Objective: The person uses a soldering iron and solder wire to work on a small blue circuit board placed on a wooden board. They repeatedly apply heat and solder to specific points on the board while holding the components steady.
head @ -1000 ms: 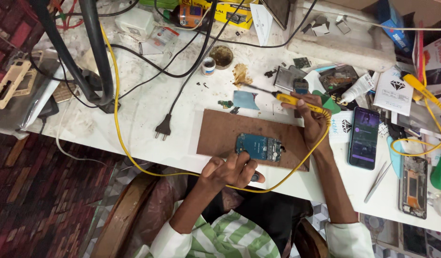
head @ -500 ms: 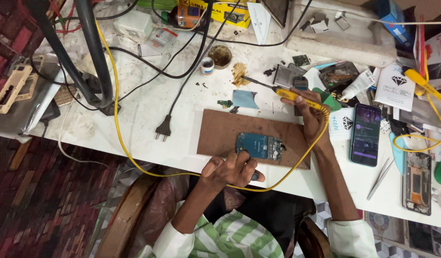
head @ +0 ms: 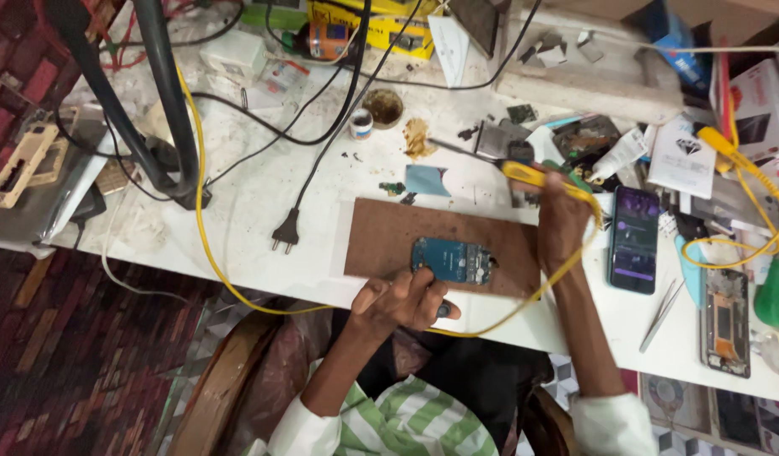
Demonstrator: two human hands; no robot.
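head view only: my left hand (head: 402, 300) rests at the near edge of the desk (head: 263, 219), fingers curled down and pressing on the near edge of a blue circuit board (head: 451, 259); they pin it rather than wrap around it. the circuit board lies flat on a brown work mat (head: 381, 236), toward the mat's near right corner. my right hand (head: 562, 221) is closed around the yellow handle of a soldering iron (head: 524, 173), its metal tip pointing left and away, above the far edge of the mat and apart from the board. the iron's yellow cable (head: 567, 270) loops from the handle round my right wrist, runs along the near edge of the desk under my left hand, then climbs toward the far left.

just right of my right hand a smartphone (head: 632, 239) lies face up with its screen lit, near the right end of the desk. beyond it, nearer the right near corner, are metal tweezers (head: 661, 315) and an opened phone frame (head: 725, 322). a black power plug (head: 286, 232) lies left of the mat, its black cord running toward the far edge. a small round tin (head: 383, 107) sits near the far edge, with a small white pot (head: 361, 124) just beside it. a black lamp arm (head: 166, 93) stands at the far left.
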